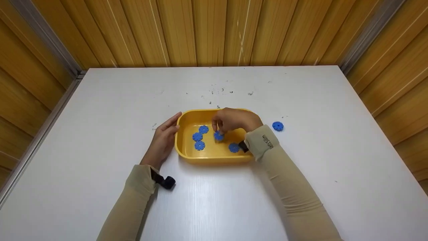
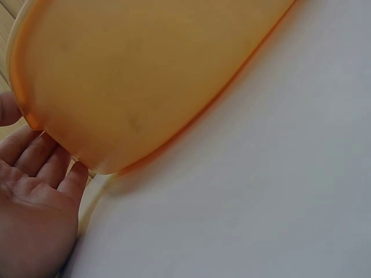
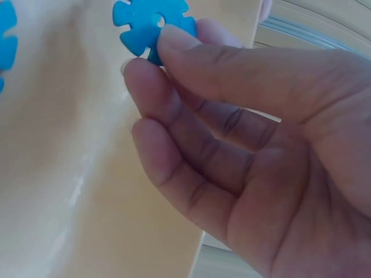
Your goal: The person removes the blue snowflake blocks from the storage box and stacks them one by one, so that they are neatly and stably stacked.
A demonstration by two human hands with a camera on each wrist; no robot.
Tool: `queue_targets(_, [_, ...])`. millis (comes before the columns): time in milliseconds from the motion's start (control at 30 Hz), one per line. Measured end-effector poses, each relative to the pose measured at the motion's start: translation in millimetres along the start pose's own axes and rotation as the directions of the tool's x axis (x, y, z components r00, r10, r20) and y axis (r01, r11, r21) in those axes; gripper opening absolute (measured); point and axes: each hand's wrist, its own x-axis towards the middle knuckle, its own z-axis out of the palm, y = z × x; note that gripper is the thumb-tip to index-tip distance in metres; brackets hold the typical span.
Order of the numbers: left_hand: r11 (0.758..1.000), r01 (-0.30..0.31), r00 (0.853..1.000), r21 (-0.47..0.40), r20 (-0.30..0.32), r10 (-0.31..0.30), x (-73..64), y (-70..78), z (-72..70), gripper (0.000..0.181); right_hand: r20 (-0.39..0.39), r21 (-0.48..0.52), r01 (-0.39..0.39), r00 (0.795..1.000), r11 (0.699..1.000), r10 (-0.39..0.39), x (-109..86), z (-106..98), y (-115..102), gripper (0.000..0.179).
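Note:
My left hand point(image 1: 164, 139) grips the left end of a yellow plastic tray point(image 1: 219, 160), thumb at the rim and fingers against its outer side. In the left wrist view the fingers point(image 2: 55, 165) are partly hidden behind the tray wall. Over the inside of the tray, my right hand point(image 1: 234, 119) pinches a blue notched disc point(image 3: 142, 29) with a small centre hole between thumb and fingertips. Three similar blue discs point(image 1: 197, 136) lie on the tray floor to the left. Another blue disc point(image 1: 234, 147) lies near the front right, beside the right wrist strap.
On the white table point(image 1: 334, 150), one more blue disc point(image 1: 278, 126) lies right of the tray. Dark scuff marks point(image 1: 230, 92) spot the tabletop behind it. Wood-patterned panels point(image 1: 210, 33) stand along the back and both sides.

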Motion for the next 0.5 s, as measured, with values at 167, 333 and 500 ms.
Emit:
queue_targets(167, [1.000,0.004,1.000,0.005,-0.006,-0.004,0.4,-0.1,0.3,0.051,-0.014,0.001,-0.001,1.000,1.000,0.001,-7.0,-6,3,0.009])
queue_targets(333, [1.000,0.004,1.000,0.011,-0.006,-0.004,0.2,-0.2,0.4,0.051,-0.044,0.015,0.008,0.999,1.000,-0.007,-17.0,-13,6,0.010])
queue_targets(500, [1.000,0.001,1.000,0.006,0.002,-0.001,0.4,-0.7,-0.8,0.051,-0.096,0.027,0.041,0.995,0.999,-0.038,-28.3,-19,12,0.011])
